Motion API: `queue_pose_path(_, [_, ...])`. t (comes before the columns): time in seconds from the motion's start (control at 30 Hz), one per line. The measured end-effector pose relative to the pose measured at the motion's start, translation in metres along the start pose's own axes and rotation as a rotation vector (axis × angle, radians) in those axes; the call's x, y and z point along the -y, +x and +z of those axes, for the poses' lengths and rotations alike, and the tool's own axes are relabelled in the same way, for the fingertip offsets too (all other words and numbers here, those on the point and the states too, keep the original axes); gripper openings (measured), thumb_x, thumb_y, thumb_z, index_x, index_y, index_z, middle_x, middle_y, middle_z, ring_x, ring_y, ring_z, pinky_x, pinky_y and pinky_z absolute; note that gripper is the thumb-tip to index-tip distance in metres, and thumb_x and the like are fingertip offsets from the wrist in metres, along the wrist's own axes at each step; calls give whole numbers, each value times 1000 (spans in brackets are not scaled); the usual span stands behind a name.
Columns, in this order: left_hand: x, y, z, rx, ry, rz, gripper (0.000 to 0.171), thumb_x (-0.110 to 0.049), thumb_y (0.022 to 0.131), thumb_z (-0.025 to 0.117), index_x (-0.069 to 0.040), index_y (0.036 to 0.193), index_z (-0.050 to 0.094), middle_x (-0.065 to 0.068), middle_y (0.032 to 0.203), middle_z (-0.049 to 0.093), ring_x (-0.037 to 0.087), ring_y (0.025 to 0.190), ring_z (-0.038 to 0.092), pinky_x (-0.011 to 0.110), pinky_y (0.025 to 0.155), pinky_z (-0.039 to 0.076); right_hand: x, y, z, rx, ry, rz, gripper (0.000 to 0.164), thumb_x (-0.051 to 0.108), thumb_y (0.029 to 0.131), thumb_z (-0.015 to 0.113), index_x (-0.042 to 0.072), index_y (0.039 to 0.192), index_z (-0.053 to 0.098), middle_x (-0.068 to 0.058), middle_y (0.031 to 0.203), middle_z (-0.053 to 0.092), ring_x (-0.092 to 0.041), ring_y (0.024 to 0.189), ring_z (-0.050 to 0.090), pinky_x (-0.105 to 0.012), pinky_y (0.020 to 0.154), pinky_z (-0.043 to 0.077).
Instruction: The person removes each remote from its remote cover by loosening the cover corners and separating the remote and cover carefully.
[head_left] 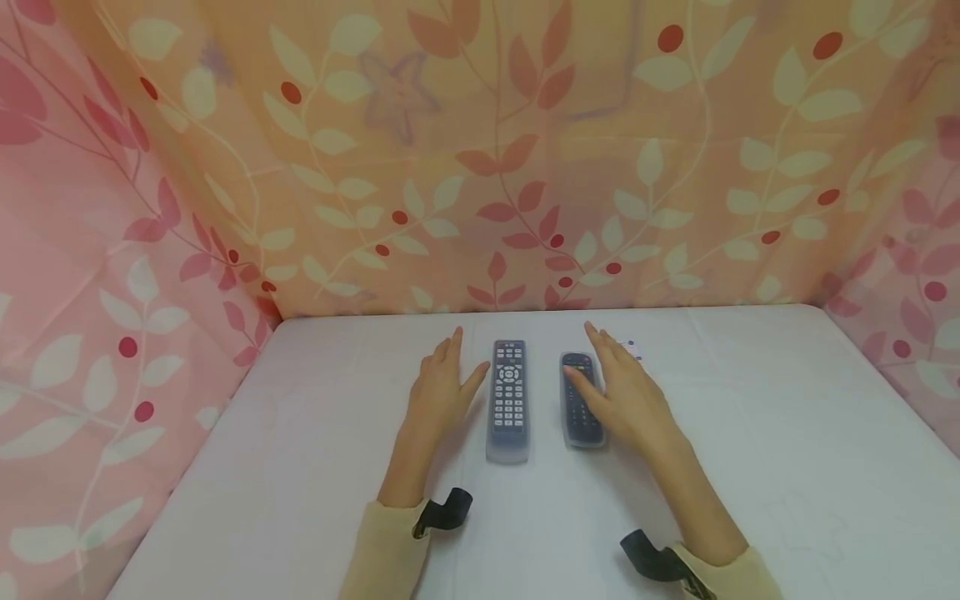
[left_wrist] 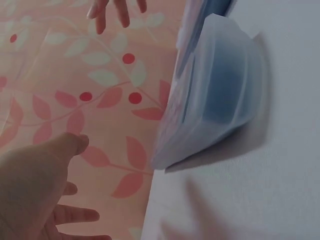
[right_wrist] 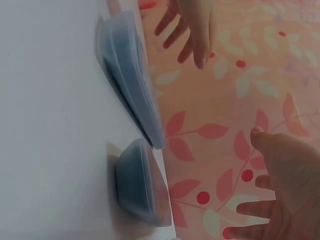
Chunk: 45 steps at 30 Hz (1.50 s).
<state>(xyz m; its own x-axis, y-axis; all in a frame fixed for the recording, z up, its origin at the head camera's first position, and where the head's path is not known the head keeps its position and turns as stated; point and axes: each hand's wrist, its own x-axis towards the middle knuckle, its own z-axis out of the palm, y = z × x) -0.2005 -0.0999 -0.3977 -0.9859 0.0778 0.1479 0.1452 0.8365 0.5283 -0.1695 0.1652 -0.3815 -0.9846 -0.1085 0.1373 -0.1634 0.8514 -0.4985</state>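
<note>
Two remote controls in translucent covers lie face up on the white table. The longer remote (head_left: 509,446) has many light buttons and sits just right of my left hand (head_left: 437,392). That hand is spread with its thumb out toward the long remote, holding nothing. The shorter dark remote (head_left: 582,429) lies to the right, partly covered by my right hand (head_left: 628,392), whose thumb overlaps its upper part in the head view. From the side, the right wrist view shows this right hand (right_wrist: 287,185) raised off the table with fingers extended, apart from the short remote (right_wrist: 137,182).
A small white patch with dark dots (head_left: 632,349) lies behind the right hand. Floral curtains (head_left: 495,167) enclose the back and both sides of the white table (head_left: 300,467). Black wrist mounts (head_left: 450,508) stick out from both sleeves.
</note>
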Motion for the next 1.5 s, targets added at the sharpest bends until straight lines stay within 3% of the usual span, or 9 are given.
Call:
queue_pose_path(0.27, [-7,3,4,13,-32,-13,74,-42,107,60,-5,164,34,23,161,45,46,142,49,62,111,47,6,2,4,-4,72,-1,77,45,108,55,9,168,24,-25,169,32,-52,152,33,-71,119,29])
queue_pose_path(0.77, [-3,9,10,-11,-127,-30,64,-33,107,63,0,158,43,27,154,51,46,142,50,57,118,42,23,9,15,-27,176,-46,63,28,111,51,3,166,29,-24,166,37,-45,153,35,-61,124,29])
queue_pose_path(1.0, [-3,9,11,-8,-179,-8,60,-29,106,64,3,155,47,28,151,54,44,143,50,55,120,40,25,8,21,-48,219,-84,59,21,110,55,-1,162,36,-28,157,49,-45,147,45,-59,121,37])
queue_pose_path(1.23, [-2,9,11,10,-229,2,51,-23,105,66,4,147,56,27,131,66,39,117,67,52,103,55,25,8,26,-48,284,-74,53,16,109,55,-1,158,42,-30,144,60,-45,129,63,-58,111,49])
queue_pose_path(1.5, [-4,10,13,73,-302,-28,48,-18,104,68,3,146,58,24,128,68,33,107,69,47,94,59,25,9,34,-2,399,-52,57,11,106,62,-3,157,40,-32,139,62,-41,110,73,-51,95,60])
